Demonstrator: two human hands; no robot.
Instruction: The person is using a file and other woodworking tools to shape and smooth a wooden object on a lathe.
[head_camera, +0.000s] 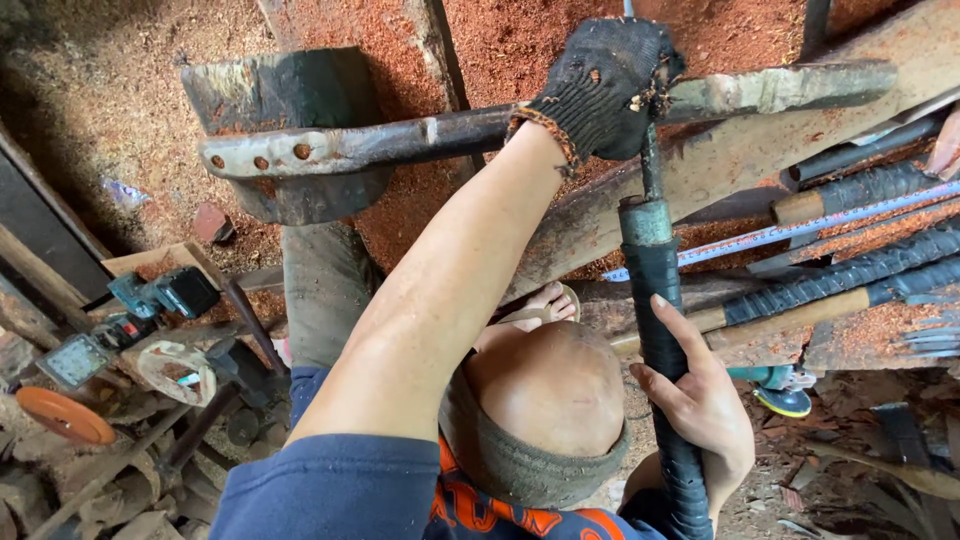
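Note:
My left hand (605, 85), in a black knit glove, is closed over the thin upper end of a long tool where it crosses a flat rusty metal bar (330, 148). That bar has three holes at its left end and lies across a slanting wooden plank (740, 150). My bare right hand (700, 410) grips the tool's thick handle (655, 290), which is wrapped in black tape with a grey collar at its top. The tool runs almost straight up from my right hand to my left. My bare knee (550, 385) sits beneath it.
Several more tape-wrapped handles (850, 275) and a blue measuring strip (800, 230) lie at the right. Teal power tools (160, 295), an orange disc (65, 415) and scrap pieces crowd the lower left. Reddish sawdust (520, 40) covers the ground. A grinder (780, 392) rests near my knee.

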